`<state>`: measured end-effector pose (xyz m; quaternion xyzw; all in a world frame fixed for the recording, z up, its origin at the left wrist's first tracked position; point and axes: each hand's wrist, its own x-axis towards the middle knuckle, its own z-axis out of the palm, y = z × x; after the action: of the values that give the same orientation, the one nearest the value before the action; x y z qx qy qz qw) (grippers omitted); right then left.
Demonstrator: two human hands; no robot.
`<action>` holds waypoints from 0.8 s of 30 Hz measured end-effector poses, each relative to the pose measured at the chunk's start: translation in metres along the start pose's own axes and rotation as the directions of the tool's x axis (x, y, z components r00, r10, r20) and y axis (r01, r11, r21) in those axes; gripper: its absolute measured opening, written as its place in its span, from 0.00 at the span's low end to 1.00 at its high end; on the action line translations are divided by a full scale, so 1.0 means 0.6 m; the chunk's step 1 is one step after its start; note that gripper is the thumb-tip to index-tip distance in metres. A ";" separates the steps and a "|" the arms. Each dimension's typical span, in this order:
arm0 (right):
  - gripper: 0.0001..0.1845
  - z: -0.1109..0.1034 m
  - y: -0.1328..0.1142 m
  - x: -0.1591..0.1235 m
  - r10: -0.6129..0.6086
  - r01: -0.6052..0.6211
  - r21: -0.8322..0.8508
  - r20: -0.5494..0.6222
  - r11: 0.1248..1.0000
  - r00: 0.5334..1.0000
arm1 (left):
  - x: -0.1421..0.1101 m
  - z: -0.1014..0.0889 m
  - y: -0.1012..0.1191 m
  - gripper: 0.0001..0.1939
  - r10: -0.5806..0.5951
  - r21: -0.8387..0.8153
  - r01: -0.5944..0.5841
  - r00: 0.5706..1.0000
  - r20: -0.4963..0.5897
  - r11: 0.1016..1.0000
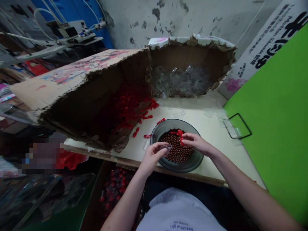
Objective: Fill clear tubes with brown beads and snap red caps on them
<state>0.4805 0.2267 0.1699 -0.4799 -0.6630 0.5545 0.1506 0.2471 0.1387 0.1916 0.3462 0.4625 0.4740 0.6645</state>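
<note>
A grey translucent bowl [158,131] stands at the table's front edge, holding many small brown beads [178,154] and a few red plastic pieces. Over its left side, my left hand [155,152] pinches a clear plastic piece [168,146], shaped like a small shell or tube. My right hand [194,142] is above the right part of the bowl, its thumb and fingers closed on a red plastic cap [182,141]. Another red piece [179,132] shows close to those fingertips; whether it is held too I cannot tell. The two hands are apart.
Left, a torn cardboard box [79,89] lies open with red pieces [130,102] spilling out. Behind, another cut box [216,64] holds clear plastic pieces [183,78]. A green panel [279,112] borders the right. Below the table, a container holds red-and-clear pieces [115,186].
</note>
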 end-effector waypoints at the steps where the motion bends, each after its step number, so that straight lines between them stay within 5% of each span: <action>1: 0.22 0.003 -0.012 -0.011 0.004 -0.006 0.219 0.008 0.976 1.000 | 0.001 0.005 0.000 0.16 -0.004 0.020 0.004 1.000 0.013 1.000; 3: 0.25 0.010 -0.034 -0.029 0.018 -0.022 0.464 0.013 0.886 1.000 | 0.002 0.017 -0.001 0.16 -0.012 0.051 0.010 0.999 0.037 0.999; 5: 0.24 0.018 -0.052 -0.041 0.008 0.004 0.521 -0.020 0.854 1.000 | 0.002 0.029 -0.003 0.17 -0.008 0.077 0.003 0.998 0.067 0.997; 16: 0.18 0.034 -0.078 -0.052 -0.044 0.063 0.393 -0.057 0.917 0.997 | 0.000 0.056 0.000 0.13 0.022 0.218 -0.051 0.991 0.132 0.975; 24: 0.17 0.058 -0.065 -0.058 -0.002 0.035 0.439 -0.075 0.898 0.997 | -0.002 0.047 0.005 0.11 0.101 0.459 -0.153 0.985 0.137 0.875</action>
<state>0.4539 0.1813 0.2038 -0.4472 -0.5193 0.6705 0.2842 0.2726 0.1377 0.2043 0.5511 0.5024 0.3717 0.5530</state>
